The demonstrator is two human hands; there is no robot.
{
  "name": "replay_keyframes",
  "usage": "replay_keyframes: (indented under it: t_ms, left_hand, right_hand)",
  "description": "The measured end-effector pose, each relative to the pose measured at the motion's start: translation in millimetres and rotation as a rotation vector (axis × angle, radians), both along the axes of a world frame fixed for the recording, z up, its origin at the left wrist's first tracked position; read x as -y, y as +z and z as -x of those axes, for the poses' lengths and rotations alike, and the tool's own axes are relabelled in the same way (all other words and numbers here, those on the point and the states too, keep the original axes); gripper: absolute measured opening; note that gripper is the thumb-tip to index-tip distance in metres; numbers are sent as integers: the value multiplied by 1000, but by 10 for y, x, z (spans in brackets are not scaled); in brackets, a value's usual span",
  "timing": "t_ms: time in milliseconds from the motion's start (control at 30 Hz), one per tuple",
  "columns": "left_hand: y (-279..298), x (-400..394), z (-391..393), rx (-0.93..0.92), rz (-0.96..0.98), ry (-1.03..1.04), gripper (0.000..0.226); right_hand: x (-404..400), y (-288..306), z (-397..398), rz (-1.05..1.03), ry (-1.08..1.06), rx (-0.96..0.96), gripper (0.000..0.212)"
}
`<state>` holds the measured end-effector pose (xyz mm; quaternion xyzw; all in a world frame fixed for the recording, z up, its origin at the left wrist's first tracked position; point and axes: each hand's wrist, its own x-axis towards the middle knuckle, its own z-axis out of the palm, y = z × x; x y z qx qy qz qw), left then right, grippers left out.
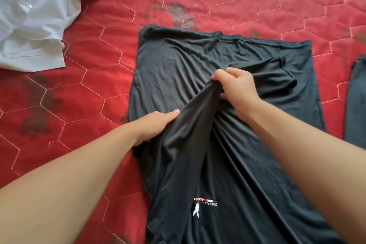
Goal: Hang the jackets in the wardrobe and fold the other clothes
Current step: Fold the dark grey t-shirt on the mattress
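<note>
On the red bed (pixel 79 95), a black shirt (pixel 198 61) is spread, and one raised fold is gripped by the left hand (pixel 156 125) and pinched by the right hand (pixel 235 87).

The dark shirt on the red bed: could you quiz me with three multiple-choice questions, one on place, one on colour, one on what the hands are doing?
1. Where does the white garment lie?
A. upper left
B. lower right
C. on the dark shirt

2. What colour is the quilt?
A. blue
B. red
C. green

3. What is the right hand doing?
A. resting flat
B. pointing
C. pinching a fold

Answers: A, the white garment lies apart from the dark shirt; B, the quilt is red; C, the right hand pinches a raised fold, and the left hand grips it too.
</note>
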<state>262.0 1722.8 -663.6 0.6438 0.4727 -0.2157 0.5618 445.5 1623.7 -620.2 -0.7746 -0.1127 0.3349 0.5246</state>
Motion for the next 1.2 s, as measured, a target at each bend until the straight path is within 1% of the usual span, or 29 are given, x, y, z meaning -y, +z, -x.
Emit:
replay_keyframes:
  t_ms: [33,67,100,133,200,267,300,367,400,467,567,600,633,667,700,733,767,800,833,867,900,933,967,1000,1067,1100,1167,1200]
  left_hand:
    - [27,8,-16,-31,48,17,56]
    - [61,17,-49,-39,122,35,55]
    - [91,26,-99,-18,206,36,55]
    - [123,47,-168,32,294,30,57]
    - [166,114,-390,159,434,49,68]
    - [249,241,-644,209,458,42,75]
    - [294,298,-752,220,456,32,77]
    - [325,372,-909,224,477,43,75]
    - [326,388,-964,221,503,42,71]
    - [328,414,-1013,239,603,4,58]
    - [281,439,-1045,376,708,0,35]
    - [277,438,-1048,408,719,1,33]
    - [280,426,-1045,429,726,-7,36]
    - [285,412,-1035,440,733,-26,44]
    - [286,392,-1020,451,738,-53,54]
    - [286,377,-1007,466,737,-77,62]
    - [299,370,-999,489,726,-83,69]
    - [317,368,-993,519,705,-66,73]
    - [334,364,-992,551,684,-25,76]
    - [340,348,-988,585,672,34,80]
    - [344,326,-986,621,667,87,82]
    - [349,302,-987,658,672,112,78]
    - [362,287,-995,683,682,111,69]
    - [365,281,-1011,683,694,103,60]
    - [316,280,-1032,590,652,95,41]
    - [269,289,-1038,500,574,86,32]
    - [141,284,-1022,304,357,20,19]
    - [86,276,-1005,247,277,2,13]
  right_hand:
    - [80,73,-1,-134,-107,-207,11]
    - [167,123,-17,-251,-180,-405,12]
    - [259,162,-33,-343,-223,-562,21]
    - [354,187,-43,-411,-241,-664,25]
    - [503,234,-32,-490,-249,-774,30]
    - [627,228,6,-552,-209,-881,37]
    - [670,212,23,-558,-176,-936,44]
    - [760,147,32,-512,-112,-1025,67]
    - [805,94,10,-456,-76,-1030,74]
    - [871,17,-94,-290,-33,-949,70]
    - [859,-26,-372,-44,58,-828,70]
    - [818,-27,-467,40,78,-759,69]
    - [764,-15,-547,132,89,-665,65]
    - [697,-15,-607,223,94,-558,59]
    - [630,-4,-647,292,110,-457,48]
    - [564,4,-686,318,139,-385,35]
    - [498,20,-724,296,159,-340,22]
    - [440,50,-776,219,139,-309,16]
    - [400,105,-840,90,73,-315,15]
    - [382,176,-916,-81,1,-379,19]
    - [394,265,-981,-260,-35,-482,21]
    - [435,347,-1036,-396,-39,-585,20]
    - [506,393,-1078,-467,-36,-656,23]
    - [585,398,-1089,-478,-40,-682,28]
    - [740,309,-1069,-367,-71,-675,32]
    - [803,224,-1064,-292,-111,-682,31]
    - [886,58,-1100,-139,-159,-678,32]
    - [905,-3,-1139,-63,-158,-657,31]
